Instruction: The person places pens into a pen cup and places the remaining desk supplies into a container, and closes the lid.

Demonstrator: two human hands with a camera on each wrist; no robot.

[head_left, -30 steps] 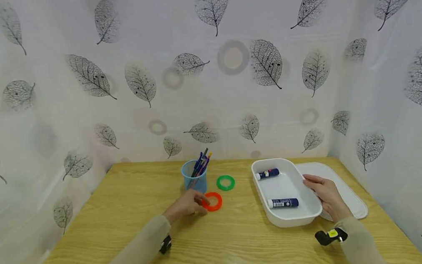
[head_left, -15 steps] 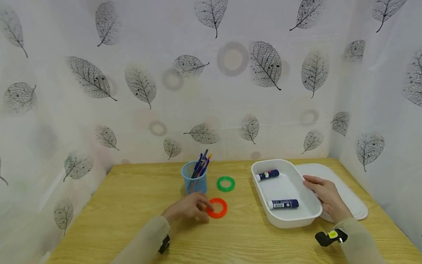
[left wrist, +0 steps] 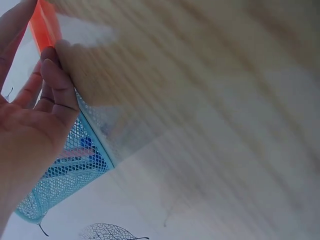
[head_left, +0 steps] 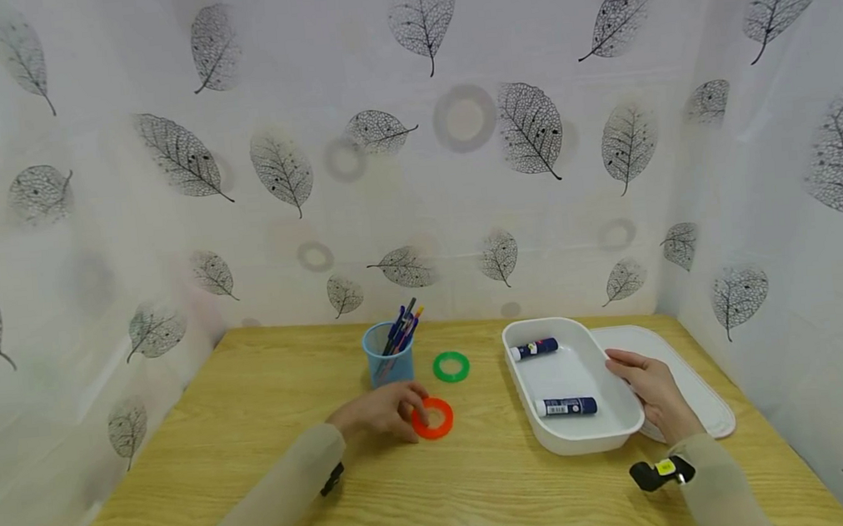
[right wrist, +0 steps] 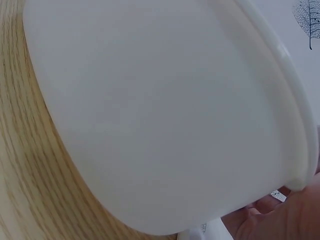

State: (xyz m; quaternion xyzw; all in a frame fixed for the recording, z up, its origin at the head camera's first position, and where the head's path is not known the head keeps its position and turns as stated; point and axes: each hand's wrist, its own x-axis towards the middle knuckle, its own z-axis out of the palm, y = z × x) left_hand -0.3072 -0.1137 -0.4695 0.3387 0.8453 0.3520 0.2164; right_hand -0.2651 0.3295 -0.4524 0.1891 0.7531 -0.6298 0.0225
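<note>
In the head view my left hand (head_left: 385,411) is at a red roll of tape (head_left: 446,425) lying on the table, the fingers and thumb pinching its left side. The left wrist view shows the fingertips against the orange-red tape (left wrist: 46,25), with the blue mesh pen cup (left wrist: 75,172) just beyond. My right hand (head_left: 652,389) grips the right rim of a white plastic box (head_left: 580,443), thumb on the inner side. Two glue sticks lie inside, one at the back (head_left: 536,348) and one in front (head_left: 568,406). The box's outer wall (right wrist: 165,110) fills the right wrist view.
A green roll of tape (head_left: 452,379) lies behind the red one. The blue cup (head_left: 392,371) holds several pens (head_left: 400,329). A white lid (head_left: 690,373) rests right of the box, partly beneath it. A leaf-patterned curtain (head_left: 415,188) borders the wooden table (head_left: 443,503).
The red tape roll has shifted slightly right and toward me, with my left hand following it. My left fingers have drawn in on it. The right hand and the box stay in place.
</note>
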